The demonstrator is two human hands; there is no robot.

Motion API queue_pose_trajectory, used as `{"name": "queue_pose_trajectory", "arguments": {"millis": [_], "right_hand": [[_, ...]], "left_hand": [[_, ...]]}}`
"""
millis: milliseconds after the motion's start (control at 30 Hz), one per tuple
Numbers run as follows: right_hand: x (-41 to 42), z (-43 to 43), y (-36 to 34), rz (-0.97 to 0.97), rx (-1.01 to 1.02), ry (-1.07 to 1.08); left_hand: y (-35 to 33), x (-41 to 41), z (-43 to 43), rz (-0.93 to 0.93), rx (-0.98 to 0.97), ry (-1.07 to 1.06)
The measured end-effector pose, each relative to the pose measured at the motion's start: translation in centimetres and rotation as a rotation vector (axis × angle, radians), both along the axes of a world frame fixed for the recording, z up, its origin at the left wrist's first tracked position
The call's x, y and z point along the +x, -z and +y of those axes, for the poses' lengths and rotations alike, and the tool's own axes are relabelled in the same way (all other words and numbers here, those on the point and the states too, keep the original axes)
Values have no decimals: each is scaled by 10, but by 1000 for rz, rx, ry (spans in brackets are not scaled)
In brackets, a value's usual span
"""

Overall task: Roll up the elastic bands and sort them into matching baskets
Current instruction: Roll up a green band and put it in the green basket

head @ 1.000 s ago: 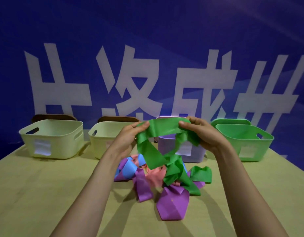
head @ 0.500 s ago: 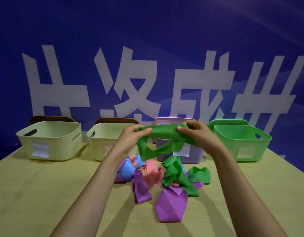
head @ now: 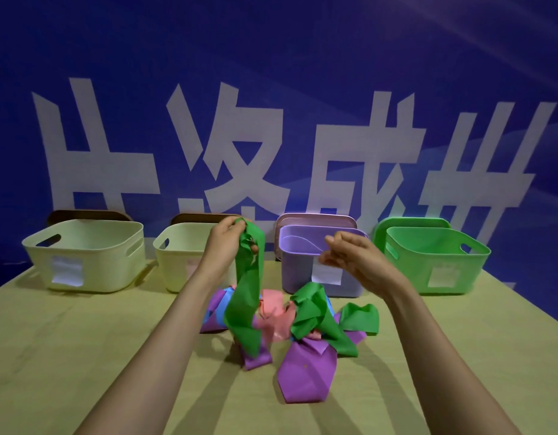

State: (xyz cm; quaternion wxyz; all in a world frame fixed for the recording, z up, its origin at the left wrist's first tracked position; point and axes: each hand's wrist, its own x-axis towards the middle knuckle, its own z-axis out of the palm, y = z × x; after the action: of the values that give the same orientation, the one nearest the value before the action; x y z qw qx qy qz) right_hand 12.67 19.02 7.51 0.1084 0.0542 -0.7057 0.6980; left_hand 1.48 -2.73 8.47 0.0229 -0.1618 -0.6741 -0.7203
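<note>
My left hand (head: pixel 228 243) pinches the top end of a green elastic band (head: pixel 245 296), which hangs straight down onto a tangled pile of bands on the table. My right hand (head: pixel 349 259) is raised to the right of it, fingers loosely curled, holding nothing. The pile holds a second green band (head: pixel 321 315), a pink band (head: pixel 276 315), purple bands (head: pixel 305 372) and a blue band (head: pixel 222 309) mostly hidden. Behind stand a green basket (head: pixel 434 262), a purple basket (head: pixel 299 249) and two cream baskets (head: pixel 83 255) (head: pixel 174 255).
The baskets stand in a row along the far edge of the yellow-green table (head: pixel 83 356), each with a white label on its front. A blue wall with large white characters rises right behind them. Brown lids lean behind the cream baskets.
My right hand has let go of the green band and drawn away to the right. The band, stretched between both hands before, now hangs down from my left hand alone.
</note>
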Motion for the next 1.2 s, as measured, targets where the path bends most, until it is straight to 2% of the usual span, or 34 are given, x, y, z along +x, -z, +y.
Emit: {"name": "queue_pose_trajectory", "arguments": {"millis": [167,300,367,500,567,633,733,833,900,1033,1100,1200], "right_hand": [[-13,-32,21,-57,175,-76],[-27,-61,37,-88,239,-25],[-32,-67,42,-64,261,69],[-36,-65,51,-87,365,107],[-36,-62,49,-84,287,152],[-33,-59,42,-64,125,207],[-23,-52,25,-25,-82,261],[-8,-39,10,-134,-142,103],[3,-28,8,-182,-213,-109],[13,-8,24,-21,-495,-447],[10,-5,34,57,-606,-507],[7,-13,35,82,-581,-416]], "left_hand": [[-1,19,6,56,-115,179],[-2,23,7,30,-99,152],[-4,24,7,-28,1,164],[-13,23,-2,-135,301,262],[-16,21,-6,-144,368,275],[-15,18,-9,-130,343,225],[-2,8,-14,-28,102,10],[15,-3,-24,23,-53,-107],[22,-5,-26,-42,-5,-58],[26,1,-27,-273,283,66],[29,3,-25,-320,344,110],[33,4,-23,-333,358,132]]}}
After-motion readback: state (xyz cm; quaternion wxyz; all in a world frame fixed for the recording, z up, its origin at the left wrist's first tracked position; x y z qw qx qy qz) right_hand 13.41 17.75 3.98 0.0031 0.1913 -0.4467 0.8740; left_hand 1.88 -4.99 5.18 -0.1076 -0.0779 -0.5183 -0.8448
